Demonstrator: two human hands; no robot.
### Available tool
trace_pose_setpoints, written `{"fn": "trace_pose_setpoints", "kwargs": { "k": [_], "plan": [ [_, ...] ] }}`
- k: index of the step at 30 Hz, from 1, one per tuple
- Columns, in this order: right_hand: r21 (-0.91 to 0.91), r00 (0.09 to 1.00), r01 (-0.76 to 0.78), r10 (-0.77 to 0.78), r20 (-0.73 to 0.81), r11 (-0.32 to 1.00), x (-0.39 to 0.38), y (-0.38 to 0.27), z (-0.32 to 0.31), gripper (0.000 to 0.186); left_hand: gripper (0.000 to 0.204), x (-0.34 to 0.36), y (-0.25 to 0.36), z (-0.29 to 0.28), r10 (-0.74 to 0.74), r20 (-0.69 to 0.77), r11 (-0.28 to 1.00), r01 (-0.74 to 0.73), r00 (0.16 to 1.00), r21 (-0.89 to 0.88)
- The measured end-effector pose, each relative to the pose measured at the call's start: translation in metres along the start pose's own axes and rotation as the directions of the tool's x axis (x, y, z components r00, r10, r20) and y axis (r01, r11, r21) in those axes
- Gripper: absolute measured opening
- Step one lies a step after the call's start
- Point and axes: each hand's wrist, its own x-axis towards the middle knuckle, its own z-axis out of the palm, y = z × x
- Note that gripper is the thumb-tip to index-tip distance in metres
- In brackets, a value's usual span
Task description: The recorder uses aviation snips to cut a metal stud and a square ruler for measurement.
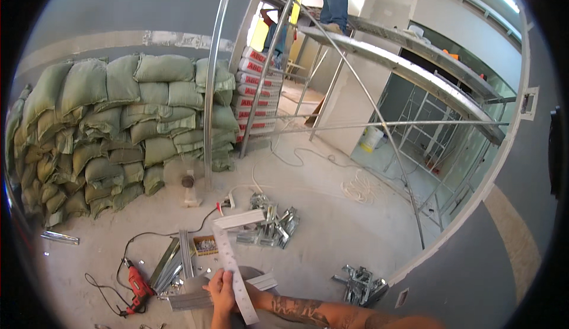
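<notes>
A bracket of light metal channel [228, 257] with punched holes stands in front of me at the lower middle. One channel arm [242, 218] juts to the right from its upper end. My left hand [221, 289] is closed around the long strip near its lower part, thumb up along the edge. My right hand [253, 297] lies behind the same strip, its fingers hidden by it. Beneath the hands another channel piece [188, 300] runs across at a slant. A red corded drill [140, 289] lies on the floor to the left.
Cut metal pieces [274, 225] are heaped ahead, with another pile [360, 286] at right. A small box of screws [205, 245] sits by channel offcuts [168, 268]. Green sacks [124, 83] line the left wall. A person [336, 0] stands on scaffolding [385, 55]; cords cross the floor.
</notes>
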Motion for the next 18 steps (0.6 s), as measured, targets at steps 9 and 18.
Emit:
{"fn": "trace_pose_setpoints", "kwargs": {
  "k": [9, 18],
  "plan": [
    [-0.836, 0.988, -0.068, -0.078, -0.130, 0.545, -0.032, -0.214, -0.111, 0.036, 0.026, 0.001, 0.004, -0.018, 0.141, -0.307, 0.984, -0.166, 0.941, -0.058],
    [-0.201, 0.684, 0.728, -0.714, 0.151, 0.655, 0.016, -0.467, -0.052, 0.039, 0.028, -0.003, -0.070, -0.037, 0.178, -0.247, 0.950, -0.101, 0.952, 0.296]
  ]
}}
